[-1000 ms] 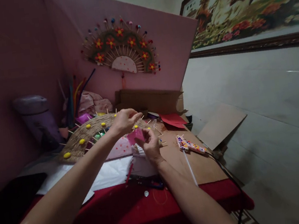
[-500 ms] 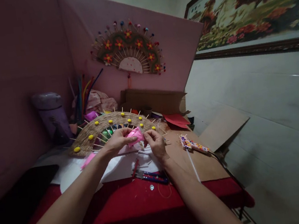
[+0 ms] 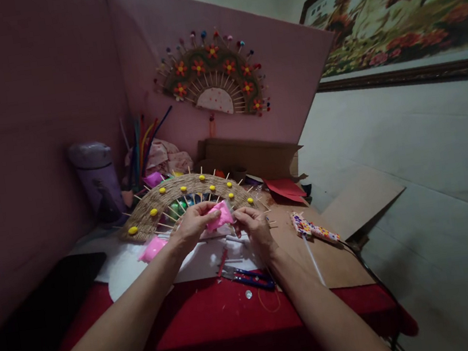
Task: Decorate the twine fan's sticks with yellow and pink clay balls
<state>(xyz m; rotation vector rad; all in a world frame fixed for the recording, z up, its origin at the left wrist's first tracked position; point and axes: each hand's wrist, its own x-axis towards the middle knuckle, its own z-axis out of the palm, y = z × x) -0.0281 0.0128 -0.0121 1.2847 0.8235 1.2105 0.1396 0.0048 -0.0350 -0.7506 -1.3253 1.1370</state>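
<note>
Between my two hands is a small clear packet of pink modelling clay (image 3: 221, 215). My left hand (image 3: 195, 225) pinches its left side between thumb and fingers. At the packet's right edge, the fingers of my right hand (image 3: 253, 225) are closed on the clear plastic. Behind the hands lies a woven twine arch (image 3: 183, 184) with yellow oval dots and thin sticks, partly covered by the hands. A second pink packet (image 3: 152, 249) rests on the white sheet (image 3: 127, 267) left of my left hand.
Blue-handled snips (image 3: 251, 277) lie on the red cloth's edge below the hands. A flower-patterned glue gun (image 3: 313, 228) sits on the brown board (image 3: 343, 267) at right. A purple tumbler (image 3: 98, 183) stands at left. A finished fan (image 3: 215, 76) hangs on the pink panel behind.
The view has shifted slightly, so everything sits further right. Both hands keep hold of the packet, which is turned a little, with its clear right edge showing more.
</note>
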